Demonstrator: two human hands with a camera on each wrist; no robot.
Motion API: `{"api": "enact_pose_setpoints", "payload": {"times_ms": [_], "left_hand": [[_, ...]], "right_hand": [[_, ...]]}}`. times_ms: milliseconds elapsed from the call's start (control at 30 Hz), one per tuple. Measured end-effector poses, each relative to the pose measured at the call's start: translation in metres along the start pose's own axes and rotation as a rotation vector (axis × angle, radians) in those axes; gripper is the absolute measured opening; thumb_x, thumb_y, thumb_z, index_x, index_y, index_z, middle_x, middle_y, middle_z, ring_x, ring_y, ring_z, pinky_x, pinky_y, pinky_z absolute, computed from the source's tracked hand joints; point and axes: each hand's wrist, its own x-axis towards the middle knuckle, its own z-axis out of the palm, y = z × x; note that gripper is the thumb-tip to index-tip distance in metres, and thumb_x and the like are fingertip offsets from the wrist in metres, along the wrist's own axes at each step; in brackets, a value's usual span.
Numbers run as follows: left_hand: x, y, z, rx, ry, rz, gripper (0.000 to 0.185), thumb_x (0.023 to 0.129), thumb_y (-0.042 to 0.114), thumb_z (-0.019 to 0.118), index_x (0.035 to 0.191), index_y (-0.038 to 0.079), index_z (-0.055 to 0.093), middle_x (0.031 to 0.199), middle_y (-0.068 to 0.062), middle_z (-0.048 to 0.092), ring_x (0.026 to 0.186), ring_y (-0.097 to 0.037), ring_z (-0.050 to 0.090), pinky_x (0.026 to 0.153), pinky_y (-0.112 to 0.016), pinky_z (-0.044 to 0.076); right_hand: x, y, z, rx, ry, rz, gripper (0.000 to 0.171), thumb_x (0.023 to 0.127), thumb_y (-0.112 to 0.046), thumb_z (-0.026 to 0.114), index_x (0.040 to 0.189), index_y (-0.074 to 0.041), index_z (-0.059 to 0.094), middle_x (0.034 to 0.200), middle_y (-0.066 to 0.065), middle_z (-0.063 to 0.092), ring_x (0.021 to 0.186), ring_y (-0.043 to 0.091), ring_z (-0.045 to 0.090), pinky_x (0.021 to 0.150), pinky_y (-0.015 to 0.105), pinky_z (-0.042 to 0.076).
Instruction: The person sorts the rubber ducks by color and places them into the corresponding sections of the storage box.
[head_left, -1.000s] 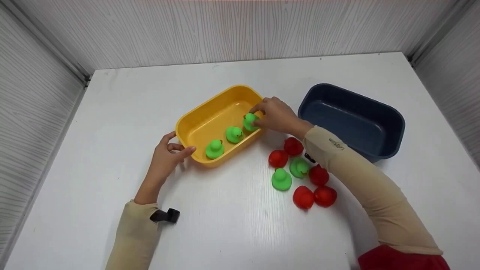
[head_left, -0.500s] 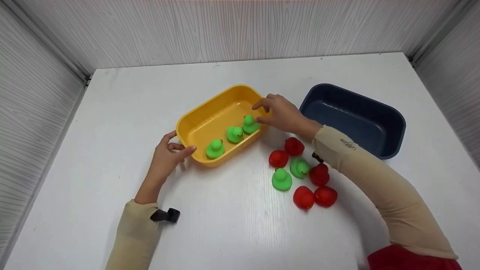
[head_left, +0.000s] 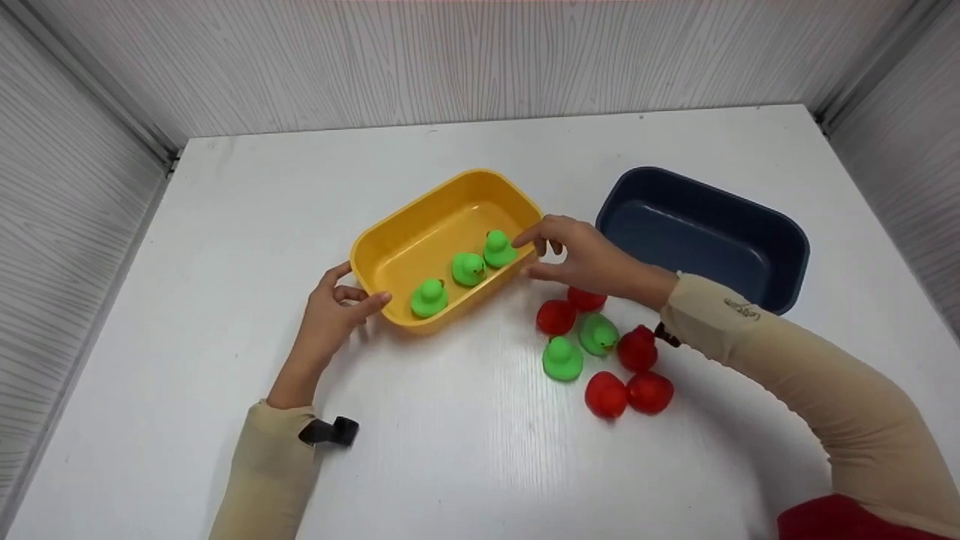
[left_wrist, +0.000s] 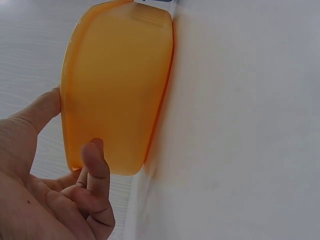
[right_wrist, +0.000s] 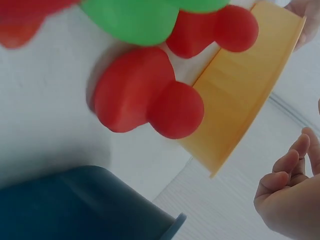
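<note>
Open tabletop point(head_left: 450, 435) stretches between your left sleeve point(head_left: 270, 472) and the red and green ducks point(head_left: 598, 335) crowding the low path below your right hand point(head_left: 589, 256); beyond, a narrow lane parts the yellow bin point(head_left: 431, 221) from the blue bin point(head_left: 697, 240), that hand across its near end.

A booth, lab-like rather than homely: the white surface point(head_left: 450, 457) is enclosed at the back and both sides by pale wood-grain panels point(head_left: 480, 60), grey strips point(head_left: 100, 84) run along the corners, and a black wrist camera point(head_left: 345, 431) sits below the left hand point(head_left: 327, 319).
</note>
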Motion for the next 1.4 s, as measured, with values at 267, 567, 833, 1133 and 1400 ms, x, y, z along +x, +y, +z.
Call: {"api": "enact_pose_setpoints", "payload": {"times_ms": [267,567,833,1133,1400], "left_hand": [[0.003,-0.003,0.001,0.015,-0.001,0.001,0.087,0.084,0.043,0.073,0.15,0.01,0.028,0.097,-0.004,0.063,0.073,-0.012,0.054,0.067,-0.023,0.045],[0.002,-0.003,0.001,-0.008,-0.001,0.013,0.084,0.085,0.039,0.073,0.15,0.009,0.028,0.095,-0.002,0.063,0.073,-0.01,0.055,0.068,-0.022,0.046],[0.002,-0.004,0.0,0.003,0.001,0.007,0.085,0.084,0.042,0.073,0.15,0.011,0.029,0.095,-0.002,0.062,0.074,-0.011,0.055,0.069,-0.021,0.046],[0.003,-0.004,0.0,0.01,0.004,0.002,0.085,0.084,0.043,0.072,0.15,0.011,0.028,0.097,-0.003,0.062,0.076,-0.011,0.055,0.069,-0.021,0.045],[0.002,-0.004,0.001,-0.004,-0.002,0.003,0.085,0.084,0.041,0.073,0.15,0.011,0.029,0.096,-0.002,0.062,0.077,-0.014,0.056,0.07,-0.021,0.046]], "right_hand": [[-0.024,-0.005,0.0,-0.083,-0.171,0.028,0.042,0.086,-0.023,0.073,0.127,-0.017,0.063,0.105,0.011,0.061,0.096,0.027,0.052,0.078,0.036,0.049],[-0.043,-0.002,-0.005,-0.145,-0.315,-0.027,0.046,0.085,-0.029,0.074,0.127,-0.016,0.063,0.107,0.009,0.061,0.098,0.021,0.051,0.079,0.037,0.05],[-0.054,0.006,-0.005,-0.208,-0.396,-0.019,0.046,0.082,-0.03,0.077,0.125,-0.02,0.064,0.108,0.006,0.058,0.1,0.02,0.052,0.08,0.032,0.048],[-0.061,0.017,0.005,-0.253,-0.442,0.037,0.047,0.079,-0.028,0.08,0.124,-0.028,0.065,0.108,0.002,0.056,0.104,0.017,0.048,0.079,0.028,0.046],[-0.062,0.02,0.01,-0.282,-0.442,0.066,0.047,0.079,-0.026,0.08,0.123,-0.029,0.065,0.106,0.0,0.054,0.102,0.015,0.047,0.076,0.026,0.046]]}}
